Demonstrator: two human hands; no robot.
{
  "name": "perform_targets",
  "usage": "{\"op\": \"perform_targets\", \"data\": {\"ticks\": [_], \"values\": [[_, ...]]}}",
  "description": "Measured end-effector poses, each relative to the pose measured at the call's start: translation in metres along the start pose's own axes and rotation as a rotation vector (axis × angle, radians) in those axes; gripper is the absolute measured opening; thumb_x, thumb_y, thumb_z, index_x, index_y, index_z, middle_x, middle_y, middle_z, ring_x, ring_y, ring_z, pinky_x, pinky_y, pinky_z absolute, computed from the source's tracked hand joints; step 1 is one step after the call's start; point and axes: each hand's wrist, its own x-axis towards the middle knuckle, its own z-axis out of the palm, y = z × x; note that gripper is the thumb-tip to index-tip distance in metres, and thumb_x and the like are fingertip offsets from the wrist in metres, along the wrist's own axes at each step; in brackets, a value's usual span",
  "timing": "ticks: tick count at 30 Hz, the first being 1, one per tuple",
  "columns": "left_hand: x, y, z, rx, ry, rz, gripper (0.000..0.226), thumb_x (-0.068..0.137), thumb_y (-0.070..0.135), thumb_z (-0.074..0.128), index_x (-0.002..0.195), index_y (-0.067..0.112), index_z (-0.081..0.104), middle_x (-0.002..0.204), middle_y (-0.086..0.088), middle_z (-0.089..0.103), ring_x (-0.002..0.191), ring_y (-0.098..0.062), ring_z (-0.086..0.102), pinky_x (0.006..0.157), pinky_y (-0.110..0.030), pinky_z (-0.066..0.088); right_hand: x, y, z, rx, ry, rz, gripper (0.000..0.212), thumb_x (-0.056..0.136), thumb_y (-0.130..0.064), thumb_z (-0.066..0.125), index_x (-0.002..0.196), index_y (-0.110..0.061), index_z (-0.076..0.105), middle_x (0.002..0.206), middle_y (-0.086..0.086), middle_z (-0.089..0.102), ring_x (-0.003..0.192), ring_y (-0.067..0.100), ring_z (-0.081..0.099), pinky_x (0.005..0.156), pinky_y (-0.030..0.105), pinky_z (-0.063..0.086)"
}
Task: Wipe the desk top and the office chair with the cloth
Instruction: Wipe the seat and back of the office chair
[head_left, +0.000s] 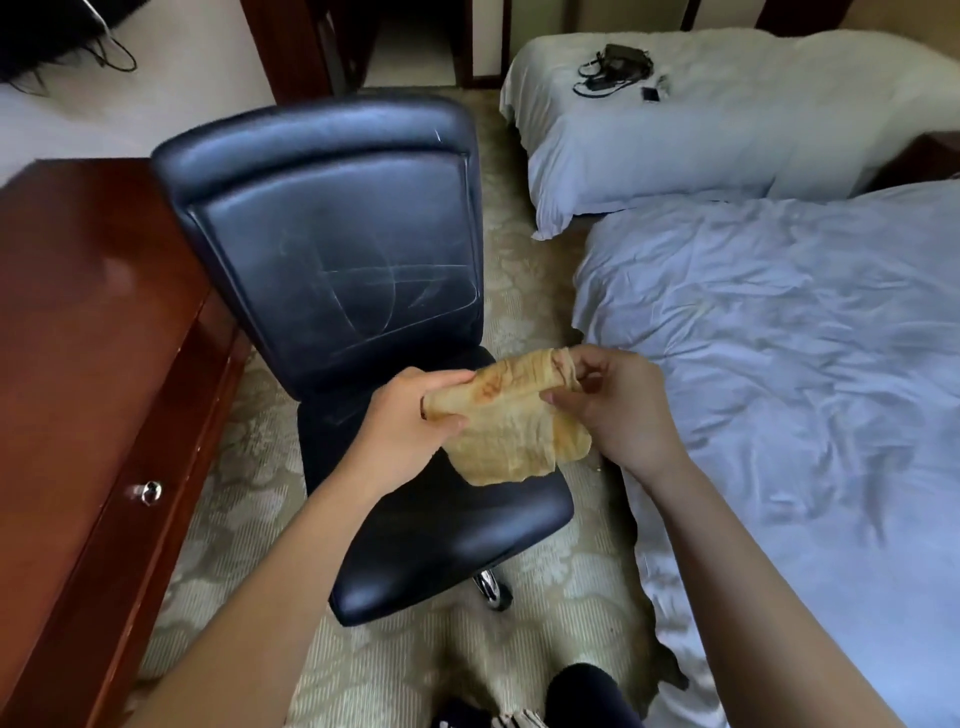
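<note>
- Over the chair seat, both hands held the cloth (511, 431) strung out between them. It hung in the air and touched neither the seat below nor the backrest behind.
- The left hand (410, 415) had the bunched left end, fingers curled under and thumb clamped on top. That looked like the anchoring grip.
- The right hand (618, 410) pinched the rolled right end between thumb and fingertips, a lighter hold suited to turning or unrolling the fabric.
- The top edge of the cloth was twisted into a roll while its lower part drooped loose. My read was that it was being refolded to offer a fresh face, not wiped with at that instant.
- The office chair (337, 234) stood just beside the desk (78, 322), angled out with its seat toward the person — handy for reaching both surfaces from one spot.
- Pale streaks crossed the black backrest. Whether they were wipe trails or plain scuffs, I could not tell.
- The seat, directly under the cloth, seemed the likely next surface.
- The desk top showed glossy reddish wood at the left, with a drawer knob (150, 491) on its front.
- Off to the right lay a near bed (805, 364) with rumpled sheets — and a far bed (727, 130) carrying a dark bag (621, 60).
</note>
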Motion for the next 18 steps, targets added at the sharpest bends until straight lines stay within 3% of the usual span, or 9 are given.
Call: {"op": "perform_targets", "data": {"ticks": [3, 6, 9, 11, 13, 15, 18], "values": [[0.021, 0.003, -0.007, 0.128, 0.092, 0.044, 0.039, 0.084, 0.007, 0.068, 0.115, 0.03, 0.067, 0.096, 0.007, 0.053, 0.09, -0.004, 0.051, 0.072, -0.01, 0.037, 0.026, 0.003, 0.002, -0.017, 0.076, -0.101, 0.015, 0.073, -0.012, 0.079, 0.068, -0.009, 0.066, 0.064, -0.001, 0.062, 0.062, 0.01, 0.056, 0.061, 0.016, 0.043], [0.041, 0.01, -0.011, 0.155, 0.114, 0.04, 0.029, 0.087, 0.012, 0.065, 0.107, 0.032, 0.069, 0.096, 0.007, 0.049, 0.091, -0.005, 0.048, 0.074, -0.012, 0.035, 0.056, 0.008, 0.001, -0.002, 0.096, -0.192, 0.012, 0.074, -0.016, 0.08, 0.075, -0.013, 0.068, 0.082, -0.005, 0.057, 0.073, 0.001, 0.053, 0.069, 0.008, 0.038], [0.062, 0.022, -0.012, 0.076, 0.106, -0.009, 0.024, 0.087, 0.017, 0.065, 0.086, 0.041, 0.065, 0.098, 0.01, 0.045, 0.095, -0.004, 0.046, 0.076, -0.012, 0.033, 0.089, 0.017, -0.004, 0.111, -0.034, -0.279, 0.014, 0.083, -0.018, 0.071, 0.083, -0.026, 0.059, 0.11, -0.01, 0.055, 0.1, -0.012, 0.049, 0.086, 0.002, 0.033], [0.074, 0.031, -0.012, -0.125, 0.106, -0.078, 0.015, 0.086, 0.017, 0.065, 0.083, 0.031, 0.07, 0.102, 0.01, 0.051, 0.101, -0.005, 0.051, 0.084, -0.016, 0.037, 0.108, 0.019, -0.008, 0.288, -0.179, -0.267, 0.01, 0.092, -0.022, 0.058, 0.088, -0.031, 0.055, 0.117, -0.018, 0.057, 0.103, -0.012, 0.051, 0.085, 0.004, 0.037], [0.083, 0.039, -0.01, -0.392, 0.099, -0.131, 0.01, 0.087, 0.016, 0.064, 0.09, 0.017, 0.073, 0.103, 0.006, 0.061, 0.101, -0.011, 0.06, 0.088, -0.024, 0.044, 0.126, 0.025, -0.011, 0.422, -0.248, -0.219, 0.009, 0.097, -0.027, 0.049, 0.092, -0.031, 0.054, 0.101, -0.024, 0.061, 0.09, -0.009, 0.055, 0.077, 0.008, 0.042], [0.096, 0.042, -0.005, -0.573, 0.168, -0.215, 0.017, 0.09, 0.021, 0.06, 0.099, 0.011, 0.07, 0.098, 0.0, 0.068, 0.095, -0.015, 0.066, 0.082, -0.028, 0.049, 0.149, 0.033, -0.007, 0.658, -0.441, -0.073, 0.008, 0.097, -0.029, 0.048, 0.097, -0.034, 0.055, 0.093, -0.02, 0.06, 0.087, -0.003, 0.057, 0.076, 0.019, 0.049], [0.108, 0.035, 0.004, -0.66, 0.309, -0.363, 0.019, 0.092, 0.029, 0.058, 0.102, 0.017, 0.069, 0.097, 0.0, 0.072, 0.093, -0.016, 0.069, 0.076, -0.029, 0.051, 0.166, 0.051, 0.014, 1.026, -0.727, 0.322, 0.039, 0.083, -0.025, 0.063, 0.121, -0.027, 0.053, 0.116, 0.0, 0.063, 0.104, 0.02, 0.064, 0.076, 0.04, 0.055]]}}
